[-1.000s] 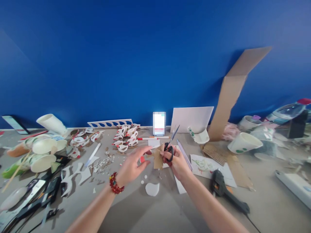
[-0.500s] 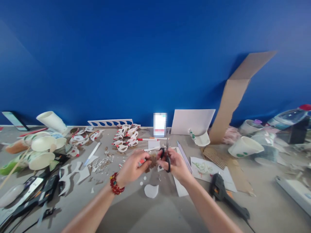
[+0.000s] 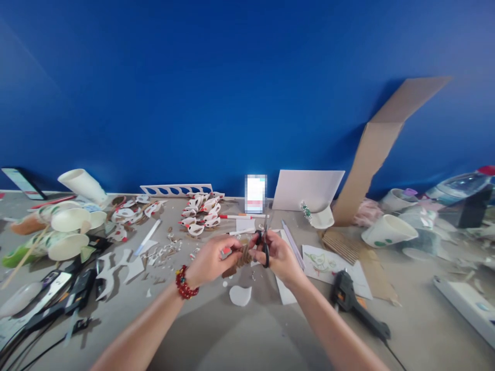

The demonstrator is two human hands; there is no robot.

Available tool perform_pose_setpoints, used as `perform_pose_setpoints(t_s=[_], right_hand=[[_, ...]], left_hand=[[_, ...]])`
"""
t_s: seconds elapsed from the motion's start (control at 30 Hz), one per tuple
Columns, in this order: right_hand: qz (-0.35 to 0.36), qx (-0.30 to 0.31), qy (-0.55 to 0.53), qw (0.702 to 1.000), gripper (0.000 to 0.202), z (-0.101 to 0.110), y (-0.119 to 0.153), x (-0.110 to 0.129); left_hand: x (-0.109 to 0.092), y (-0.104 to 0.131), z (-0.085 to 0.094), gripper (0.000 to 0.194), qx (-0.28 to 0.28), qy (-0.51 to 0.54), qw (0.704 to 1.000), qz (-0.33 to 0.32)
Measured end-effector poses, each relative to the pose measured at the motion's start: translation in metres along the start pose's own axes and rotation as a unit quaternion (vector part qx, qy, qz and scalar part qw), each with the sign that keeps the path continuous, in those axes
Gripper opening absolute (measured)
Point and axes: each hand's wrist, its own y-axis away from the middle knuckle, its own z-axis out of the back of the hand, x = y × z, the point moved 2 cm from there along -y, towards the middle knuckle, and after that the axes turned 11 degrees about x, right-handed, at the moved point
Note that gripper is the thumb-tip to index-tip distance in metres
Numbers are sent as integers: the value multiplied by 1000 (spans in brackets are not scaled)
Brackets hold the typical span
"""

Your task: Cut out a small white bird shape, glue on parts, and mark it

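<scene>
My left hand (image 3: 216, 260), with a red bead bracelet at the wrist, pinches a small piece of brown corrugated cardboard (image 3: 243, 256). Something small and red-and-white shows at its fingers, too small to name. Around the handles of black scissors (image 3: 265, 252) my right hand (image 3: 280, 257) is closed, and the blades point up and away. Its fingertips also reach the cardboard's right side. Below the hands a white teardrop-shaped paper cutout (image 3: 240, 295) lies on the table. Behind them sits a cluster of white paper birds with red beaks (image 3: 201, 211).
A black glue gun (image 3: 358, 304) lies at right, near a bird drawing (image 3: 319, 260) and ridged cardboard (image 3: 340, 247). Paper cups (image 3: 389, 230) stand or lie on both sides. A phone (image 3: 256, 193) leans at the blue wall. Paper scraps (image 3: 164, 255) litter the left.
The cardboard piece has turned and tilted between my hands, with more of it showing below my left fingers. My right hand keeps the scissors. The whole view has shifted slightly.
</scene>
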Motion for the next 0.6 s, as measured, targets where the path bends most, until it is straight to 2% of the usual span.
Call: perform_pose_setpoints(t_s=[0.1,0.17,0.23,0.3,0.43,0.6], right_hand=[[-7,-15,-14,1000,26,-2,-2,-3],[4,-45,-49,998,26,-2,-3,-4],[18,-82,-89,992,25,-2,-3,-3],[26,-107,-116,987,25,-1,-3,-3],[31,-126,-133,982,23,2,-3,-2],[22,-131,-132,982,27,8,-5,-1]], left_hand=[[2,0,-1,12,-13,14,1000,-8],[4,0,1,17,-46,38,998,4],[8,0,3,28,-74,85,993,24],[13,-2,2,35,-64,157,985,40],[23,-5,-2,23,-3,275,959,63],[22,-3,2,14,-42,259,963,70]])
